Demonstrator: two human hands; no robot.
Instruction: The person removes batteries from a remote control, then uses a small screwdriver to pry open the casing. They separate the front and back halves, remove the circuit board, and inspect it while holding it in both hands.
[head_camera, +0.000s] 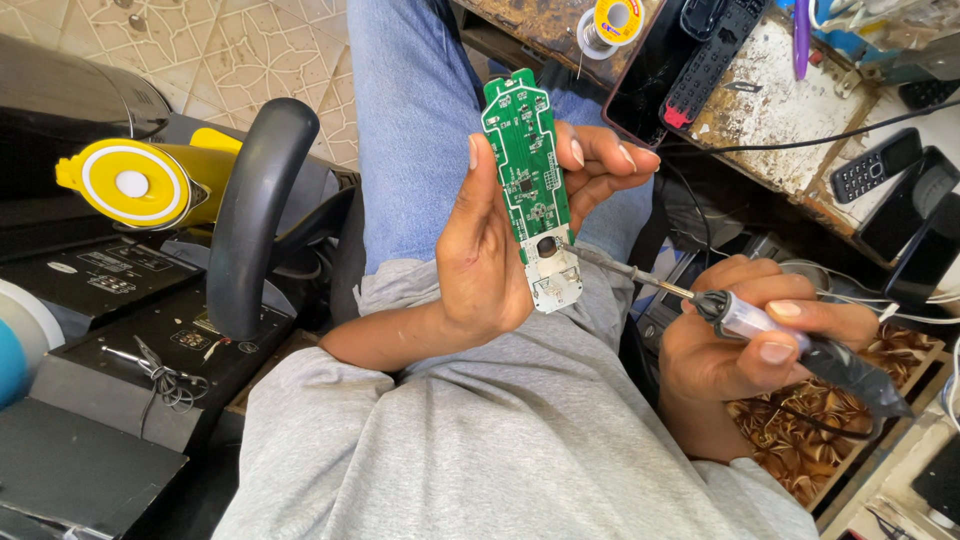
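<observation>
Green circuit board (528, 170), long and narrow, held upright over the lap, component side toward the camera. A white section (553, 282) forms its lower end. Left hand (490, 250) is clamped on the board: thumb along the left edge, fingers (600, 155) curled behind the right edge.

Right hand (745, 345) is closed around a soldering iron (770, 335), grip dark with a pale band. The iron's metal tip (575, 250) touches the board just above the white section, beside a dark round part (547, 245). The hands are apart, joined only through iron and board.

Below: grey shirt (500, 440) and blue jeans (420, 120).

Tabletop (760, 130) at upper right, worn and stained, carries a solder spool (610, 22), a black remote (712, 60) and a small keypad phone (877, 165). A black cable (800, 143) crosses it.

At left, a black curved handle (255, 210) and a yellow-and-white device (140, 183) sit over black equipment. Tiled floor (230, 50) behind.
</observation>
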